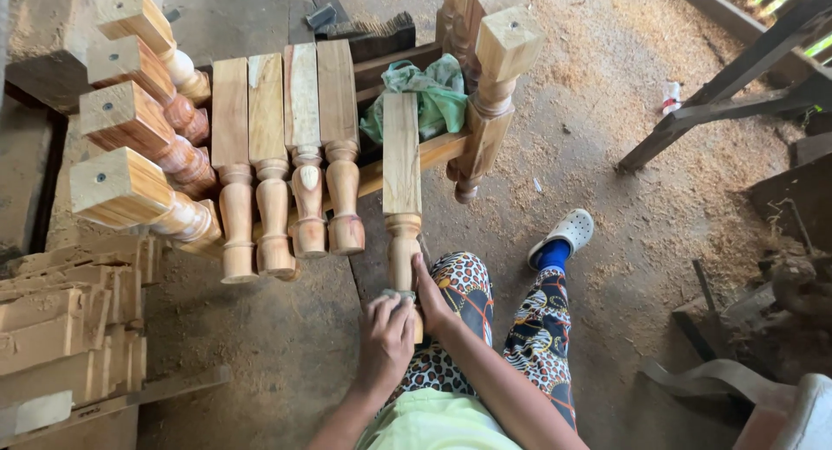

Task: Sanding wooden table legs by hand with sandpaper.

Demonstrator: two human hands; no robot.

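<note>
Turned leg (401, 181) between both hands' fingers (387, 316).

So the turned leg (402, 181) leans on a rail (433, 152), with four more legs (286, 155) lined up to its left. Cloth (429, 94) sits behind it, plank stack (69, 329) far left, shoe (565, 235) off right.
</note>
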